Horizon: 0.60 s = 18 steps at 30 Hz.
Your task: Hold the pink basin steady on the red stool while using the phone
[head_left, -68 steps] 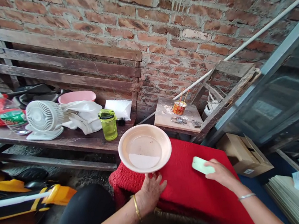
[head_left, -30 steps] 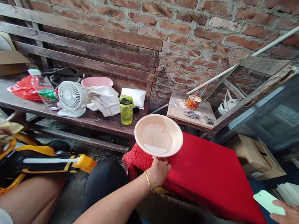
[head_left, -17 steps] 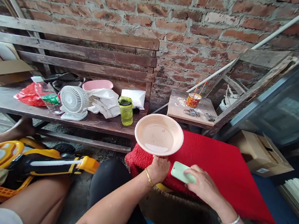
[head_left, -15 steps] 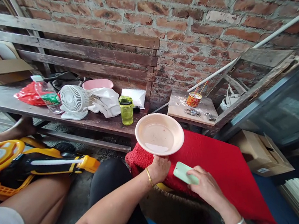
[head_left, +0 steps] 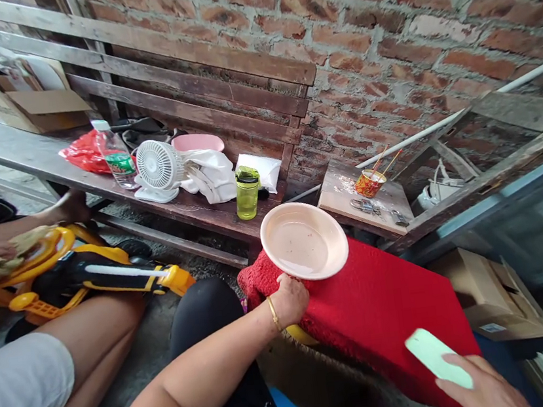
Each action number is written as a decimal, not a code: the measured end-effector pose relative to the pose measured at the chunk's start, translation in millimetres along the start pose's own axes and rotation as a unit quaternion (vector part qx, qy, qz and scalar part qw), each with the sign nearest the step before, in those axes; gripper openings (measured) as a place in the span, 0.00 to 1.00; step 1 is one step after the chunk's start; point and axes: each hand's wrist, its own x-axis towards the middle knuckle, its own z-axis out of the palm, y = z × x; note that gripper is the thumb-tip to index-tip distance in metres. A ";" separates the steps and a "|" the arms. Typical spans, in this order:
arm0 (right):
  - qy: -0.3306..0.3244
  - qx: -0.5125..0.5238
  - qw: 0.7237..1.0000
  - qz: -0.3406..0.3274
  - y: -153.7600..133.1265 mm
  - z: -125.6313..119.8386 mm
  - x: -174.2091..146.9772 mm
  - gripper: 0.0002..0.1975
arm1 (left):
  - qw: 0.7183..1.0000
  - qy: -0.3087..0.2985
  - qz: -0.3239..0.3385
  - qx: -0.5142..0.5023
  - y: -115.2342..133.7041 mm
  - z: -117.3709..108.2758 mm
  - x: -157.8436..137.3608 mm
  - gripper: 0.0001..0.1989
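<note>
A pale peach basin [head_left: 271, 251] with some liquid and small dark specks in it stands on the red cloth [head_left: 388, 308] that covers a low table. My left hand [head_left: 291, 301], a gold bangle at its wrist, is closed at the near side of the basin, by the cloth's edge. Whether its fingers grip the cloth or the basin is hidden. At lower right my right hand [head_left: 486, 385] holds a flat, light green oblong piece [head_left: 436, 355] with rounded corners, away from the basin. Its underside is out of sight.
On the wooden bench [head_left: 208, 218] are a green water bottle [head_left: 248, 196], a white fan [head_left: 156, 165] and a plastic bottle [head_left: 118, 159]. A small board [head_left: 345, 201] holds a patterned cup [head_left: 369, 182]. Another person sits at left beside a yellow-black toy [head_left: 112, 276]. A cardboard box [head_left: 491, 302] stands right.
My right hand has moved right and toward me with the green piece, away from the basin. My left hand stays by the basin. The view has shifted slightly left.
</note>
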 end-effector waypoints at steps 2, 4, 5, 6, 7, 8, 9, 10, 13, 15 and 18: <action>-0.031 0.060 0.995 -0.068 -68.1 9.3 -0.1 0.18 | 1.000 -0.011 -0.019 0.003 -6.2 -4.4 -2.3 0.13; -0.050 0.074 0.985 -0.150 -137.6 19.8 0.2 0.19 | 0.999 -0.006 -0.034 0.008 -12.9 -7.6 -6.1 0.13; -0.057 0.064 0.979 -0.187 -169.2 24.6 0.4 0.18 | 0.999 -0.005 -0.037 0.009 -16.2 -8.9 -8.2 0.14; -0.063 0.052 0.973 -0.216 -197.2 28.7 0.6 0.17 | 0.999 -0.002 -0.038 0.009 -19.1 -10.2 -10.1 0.14; -0.068 0.041 0.967 -0.240 -220.3 32.1 1.0 0.17 | 0.999 0.000 -0.038 0.009 -21.6 -11.4 -11.5 0.14; -0.072 0.033 0.963 -0.257 -237.5 34.5 1.8 0.16 | 0.999 0.002 -0.037 0.007 -23.5 -12.6 -12.4 0.14; -0.075 0.027 0.960 -0.268 -248.0 35.9 3.0 0.16 | 0.999 0.003 -0.037 0.005 -24.8 -13.5 -12.5 0.13; -0.079 0.024 0.959 -0.271 -251.2 36.6 4.7 0.16 | 0.999 0.004 -0.038 0.003 -25.5 -14.2 -12.0 0.13; -0.098 0.016 0.967 -0.235 -219.8 34.0 12.8 0.16 | 0.999 0.001 -0.045 -0.004 -25.7 -14.1 -8.4 0.14; -0.092 0.020 0.978 -0.184 -178.1 28.9 18.6 0.17 | 0.999 -0.004 -0.049 -0.012 -25.5 -12.3 -7.0 0.14; -0.042 0.029 0.991 -0.121 -128.7 19.7 22.0 0.19 | 0.999 0.007 -0.046 -0.021 -26.0 -8.9 -10.2 0.14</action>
